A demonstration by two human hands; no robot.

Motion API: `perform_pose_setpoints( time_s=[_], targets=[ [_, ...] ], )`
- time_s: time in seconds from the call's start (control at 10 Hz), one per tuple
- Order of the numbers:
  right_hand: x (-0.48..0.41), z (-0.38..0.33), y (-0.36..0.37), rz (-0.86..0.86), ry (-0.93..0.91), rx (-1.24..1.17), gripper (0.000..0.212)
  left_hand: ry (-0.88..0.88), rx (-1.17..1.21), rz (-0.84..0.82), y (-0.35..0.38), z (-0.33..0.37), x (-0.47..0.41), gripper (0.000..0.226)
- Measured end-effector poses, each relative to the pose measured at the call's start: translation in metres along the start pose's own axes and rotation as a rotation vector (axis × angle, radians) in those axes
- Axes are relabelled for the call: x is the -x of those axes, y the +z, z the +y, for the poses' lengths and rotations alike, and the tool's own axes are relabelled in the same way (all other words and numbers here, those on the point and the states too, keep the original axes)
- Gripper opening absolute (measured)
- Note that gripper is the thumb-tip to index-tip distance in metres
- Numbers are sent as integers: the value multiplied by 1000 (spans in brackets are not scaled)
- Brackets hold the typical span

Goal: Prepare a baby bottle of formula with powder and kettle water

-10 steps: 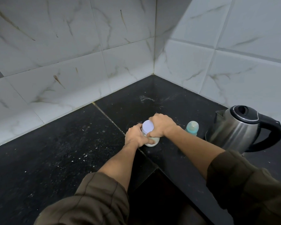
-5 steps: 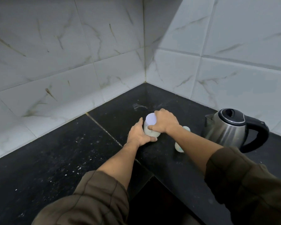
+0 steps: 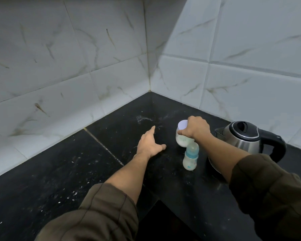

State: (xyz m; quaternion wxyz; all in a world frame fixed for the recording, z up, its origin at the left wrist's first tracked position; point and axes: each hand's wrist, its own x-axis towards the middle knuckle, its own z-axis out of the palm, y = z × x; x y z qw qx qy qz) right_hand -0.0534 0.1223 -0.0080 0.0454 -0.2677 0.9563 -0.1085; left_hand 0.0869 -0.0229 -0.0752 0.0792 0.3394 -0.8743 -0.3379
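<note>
Right hand (image 3: 195, 127) grips the powder jar (image 3: 182, 136) from above; left hand (image 3: 149, 143) spread open.

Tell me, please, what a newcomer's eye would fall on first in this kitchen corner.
The right hand grips a white-lidded powder jar over the black counter, and the left hand is spread open to its left, apart from it. A baby bottle with a teal collar stands just in front of the jar, and a steel kettle sits at the right.
</note>
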Motion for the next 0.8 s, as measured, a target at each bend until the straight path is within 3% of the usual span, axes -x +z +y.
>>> perform_pose_setpoints(
  time_s=[0.4,0.6,0.7,0.8],
  targets=[
    [-21,29,16,-30,101,1,52,59,-90,12,20,15,-16,88],
    [-27,28,24,-53,108,-50,81,129,-118,23,19,25,-18,76],
    [-28,23,13,46,13,-119,87,260,-144,162,4,50,-24,65],
    [-25,19,0,170,-95,-120,78,351,-190,249,-8,64,-28,64]
  ],
)
